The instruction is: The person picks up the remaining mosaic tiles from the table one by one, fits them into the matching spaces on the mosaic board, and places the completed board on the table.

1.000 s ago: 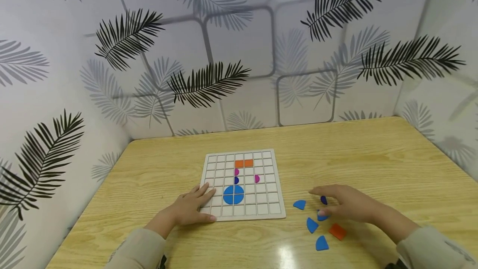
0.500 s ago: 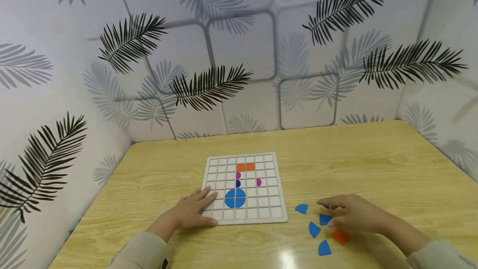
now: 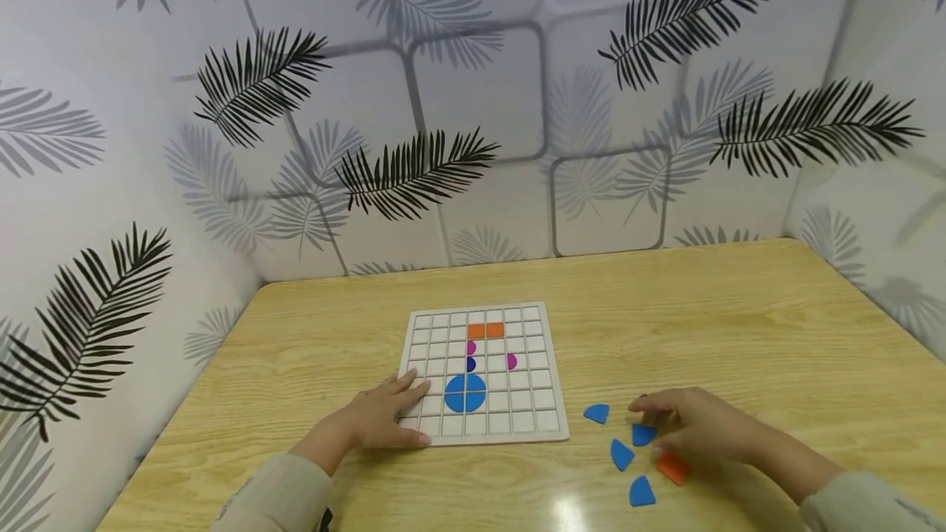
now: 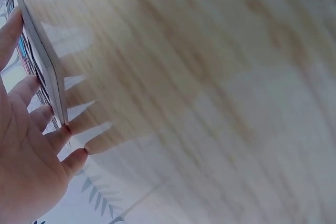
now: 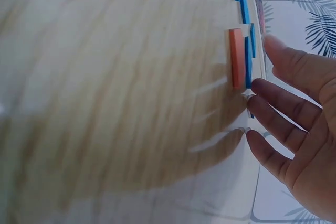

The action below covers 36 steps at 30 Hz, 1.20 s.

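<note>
In the head view, we see a left hand (image 3: 380, 417) spread over the left edge of a white grid board (image 3: 522, 421), and a right hand (image 3: 705, 427), thumb and fingers parted, above loose blue pieces (image 3: 640, 491) and an orange piece (image 3: 672, 469). In the left wrist view, we see fingertips against the board's rim. In the right wrist view, we see gaps between fingers beside the pieces.

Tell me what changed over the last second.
The right hand shifted slightly back and rightward, and now all but hides the loose dark blue half-circle; whether that is held, I cannot tell. The left hand stayed on the white board, whose coloured pieces stayed put.
</note>
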Available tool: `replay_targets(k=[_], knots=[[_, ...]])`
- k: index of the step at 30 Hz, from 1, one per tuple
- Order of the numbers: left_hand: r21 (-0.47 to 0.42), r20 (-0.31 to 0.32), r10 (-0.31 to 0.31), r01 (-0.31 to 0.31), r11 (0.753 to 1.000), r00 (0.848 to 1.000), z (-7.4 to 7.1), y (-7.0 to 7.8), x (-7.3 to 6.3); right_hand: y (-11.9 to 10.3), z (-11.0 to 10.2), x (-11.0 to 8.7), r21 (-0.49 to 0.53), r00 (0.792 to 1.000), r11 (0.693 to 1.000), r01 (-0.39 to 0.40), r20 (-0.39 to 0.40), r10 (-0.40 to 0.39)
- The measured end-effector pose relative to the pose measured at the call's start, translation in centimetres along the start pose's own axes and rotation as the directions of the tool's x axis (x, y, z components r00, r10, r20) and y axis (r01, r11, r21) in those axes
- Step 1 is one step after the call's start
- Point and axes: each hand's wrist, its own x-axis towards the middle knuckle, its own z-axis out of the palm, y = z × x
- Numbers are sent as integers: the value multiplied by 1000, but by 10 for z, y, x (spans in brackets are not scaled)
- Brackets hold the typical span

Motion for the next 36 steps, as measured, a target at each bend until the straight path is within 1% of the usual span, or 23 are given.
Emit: replay_targets(k=[4,8,13,15,22,31,36], knots=[[-11,3,-3,3,1000,1000,-1,2,-2,2,1,3,4,1000,1000,-1,7,1],[-18,3,-6,6,1000,1000,-2,5,-3,3,3,7,21,999,999,30,14,-30],[-13,6,-9,9,1000,1000,1,0,-2,5,6,11,-31,998,998,60,12,-59],[-15,7,-7,7,1000,1000,1,-1,-1,4,7,12,-48,999,998,50,10,-49],[-27,16,-16,16,999,1000,-1,0,1,3,9,15,-52,1000,999,-4,4,4],[-20,20,-21,21,1000,1000,0,0,2,1,9,16,5,1000,1000,-9,3,9],[-20,24,-30,31,999,999,0,-1,2,0,8,15,18,1000,1000,-5,4,5]])
